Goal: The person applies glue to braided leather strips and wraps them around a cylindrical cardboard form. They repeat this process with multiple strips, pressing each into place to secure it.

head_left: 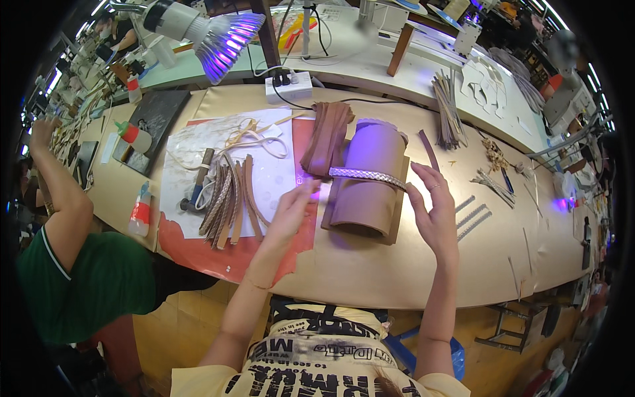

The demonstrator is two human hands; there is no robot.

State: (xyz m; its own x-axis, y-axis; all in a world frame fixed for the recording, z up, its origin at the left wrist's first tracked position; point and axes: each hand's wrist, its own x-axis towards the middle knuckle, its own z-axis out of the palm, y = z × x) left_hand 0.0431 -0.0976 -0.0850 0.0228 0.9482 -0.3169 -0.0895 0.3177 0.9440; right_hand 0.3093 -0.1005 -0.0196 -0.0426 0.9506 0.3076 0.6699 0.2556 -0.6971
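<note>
A silver braided strap [370, 175] lies across a brown half-round form [367, 208] on the table in front of me. My right hand [433, 208] is at the strap's right end, its thumb close to or touching it, with the fingers apart. To the left of the form is my left hand [295, 208], its fingers drawn together; whatever they may hold is too small to make out. Just beyond that hand, a stack of brown leather strips [327, 137] leans against the form. Braided and plain strips [231, 202] lie in a bundle farther left.
A lamp [205, 33] hangs over the far left. Glue bottles [140, 210] stand at the left, near a co-worker in green [92, 284]. Short grey braids [473, 218] lie right of my right hand, with bundled strips [448, 109] beyond. A power strip [289, 87] sits at the back.
</note>
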